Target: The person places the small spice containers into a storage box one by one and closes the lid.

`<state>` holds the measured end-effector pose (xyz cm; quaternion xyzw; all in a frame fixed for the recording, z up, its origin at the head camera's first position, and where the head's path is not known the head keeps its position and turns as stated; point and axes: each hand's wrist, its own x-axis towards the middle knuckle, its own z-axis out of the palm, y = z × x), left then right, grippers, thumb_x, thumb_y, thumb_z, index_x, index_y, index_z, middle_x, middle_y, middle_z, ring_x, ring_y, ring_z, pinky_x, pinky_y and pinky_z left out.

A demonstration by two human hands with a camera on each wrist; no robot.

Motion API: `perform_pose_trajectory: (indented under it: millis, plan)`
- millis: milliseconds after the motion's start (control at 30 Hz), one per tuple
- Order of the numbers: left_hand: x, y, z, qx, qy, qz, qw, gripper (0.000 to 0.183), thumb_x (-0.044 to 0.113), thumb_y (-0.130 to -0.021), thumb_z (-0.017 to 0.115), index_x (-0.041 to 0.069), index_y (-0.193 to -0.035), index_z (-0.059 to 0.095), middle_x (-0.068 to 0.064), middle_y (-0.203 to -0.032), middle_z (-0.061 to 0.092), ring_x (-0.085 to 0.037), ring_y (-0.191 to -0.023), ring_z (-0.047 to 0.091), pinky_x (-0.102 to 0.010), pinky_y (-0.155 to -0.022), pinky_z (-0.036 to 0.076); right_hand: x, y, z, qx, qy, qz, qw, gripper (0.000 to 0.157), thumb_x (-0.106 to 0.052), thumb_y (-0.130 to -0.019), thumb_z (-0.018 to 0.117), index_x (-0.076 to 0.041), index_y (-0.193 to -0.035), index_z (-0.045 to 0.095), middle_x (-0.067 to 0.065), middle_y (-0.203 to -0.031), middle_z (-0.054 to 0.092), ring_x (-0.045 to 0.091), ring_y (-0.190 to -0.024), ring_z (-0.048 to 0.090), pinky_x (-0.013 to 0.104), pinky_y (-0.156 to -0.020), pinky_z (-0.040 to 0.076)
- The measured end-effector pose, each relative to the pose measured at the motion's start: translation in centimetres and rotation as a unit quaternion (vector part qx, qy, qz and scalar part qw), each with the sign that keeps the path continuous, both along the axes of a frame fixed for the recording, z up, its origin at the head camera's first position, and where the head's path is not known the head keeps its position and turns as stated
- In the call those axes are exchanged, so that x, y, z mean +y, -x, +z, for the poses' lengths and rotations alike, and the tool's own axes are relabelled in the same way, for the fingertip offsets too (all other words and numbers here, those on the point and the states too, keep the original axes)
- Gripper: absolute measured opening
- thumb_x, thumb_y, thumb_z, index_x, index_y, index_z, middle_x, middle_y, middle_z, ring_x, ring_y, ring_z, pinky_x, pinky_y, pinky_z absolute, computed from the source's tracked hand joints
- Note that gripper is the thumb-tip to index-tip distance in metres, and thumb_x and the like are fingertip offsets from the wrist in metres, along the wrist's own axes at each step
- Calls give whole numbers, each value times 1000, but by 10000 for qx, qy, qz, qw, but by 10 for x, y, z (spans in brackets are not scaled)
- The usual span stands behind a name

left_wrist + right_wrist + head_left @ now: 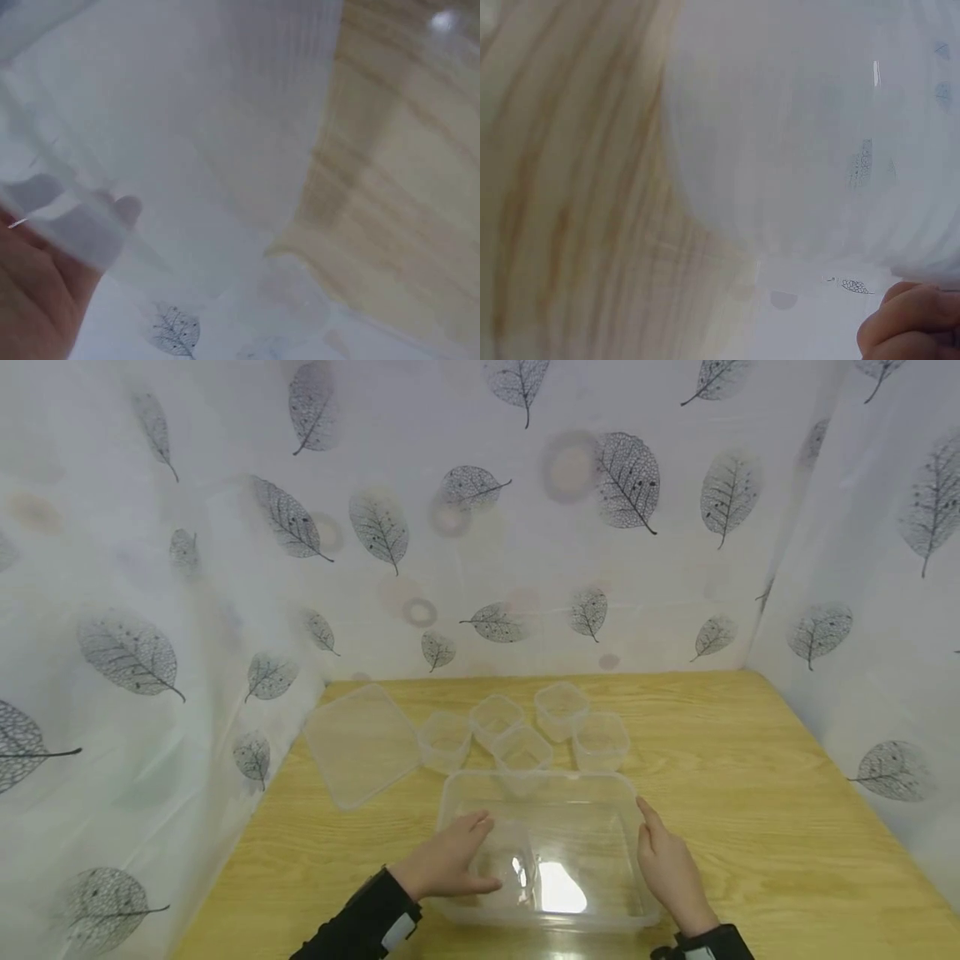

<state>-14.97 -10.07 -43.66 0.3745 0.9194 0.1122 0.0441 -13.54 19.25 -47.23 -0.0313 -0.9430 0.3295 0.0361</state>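
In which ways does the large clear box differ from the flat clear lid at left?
The large box has raised walls; the flat lid is a thin sheet. The box sits near the person, the lid farther back. The box lines up roughly with the table; the lid lies askew. Both are see-through with rounded corners.

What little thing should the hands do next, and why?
Maybe the right hand could lift the rightmost tub into the big clear box: that tub stands just behind the box, on that hand's side, and the flat lid lies aside.
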Motion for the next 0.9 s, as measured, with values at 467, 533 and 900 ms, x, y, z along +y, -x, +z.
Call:
perform_pose_trajectory:
  millis: [467,533,900]
  plan:
    - [8,8,19,-407,927,190,9947,81,56,-47,61,2,-105,47,-7,-98,47,-17,-81,49,-26,-66,40,0,1,1,226,96,-76,9997,38,-11,-85,27,-2,-122,27,-2,-41,29,8,-32,24,22,-29,25]
    - [10,10,20,-421,1023,97,9938,78,54,-47,62,3,-104,48,-6,-97,47,-16,-78,49,-25,-64,41,1,1,1,213,81,-103,9997,38,-11,-85,27,-2,-122,27,-2,-41,29,8,-32,24,22,-29,25]
    - [30,21,24,-62,1324,-606,9893,57,52,-46,64,9,-81,51,6,-71,42,-6,-58,41,-19,-51,36,1,2,0,205,217,-166,9994,38,-12,-85,26,-3,-122,28,-1,-41,29,9,-31,25,22,-29,26]
